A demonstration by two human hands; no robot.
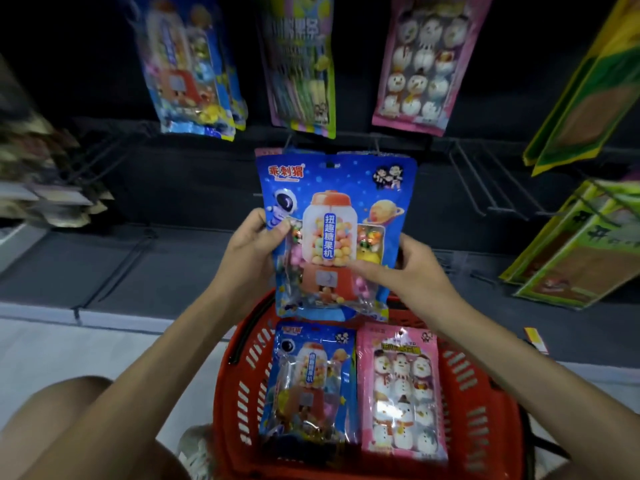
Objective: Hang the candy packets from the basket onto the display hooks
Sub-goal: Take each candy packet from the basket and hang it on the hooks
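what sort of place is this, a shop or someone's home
Most likely a shop's sweets aisle: candy packets hang on a dark wall above bare wire hooks, a red basket holds more packets, and the left hand and right hand hold up a blue packet.

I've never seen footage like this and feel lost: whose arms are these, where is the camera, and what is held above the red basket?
There is no machine here: a person wears one camera on their head, looking down at their own bare hands. The left hand and right hand grip a blue candy packet by its sides, upright before the wire display hooks. Below, the red basket holds a second blue packet and a pink snowman packet. More hanging packets show above.
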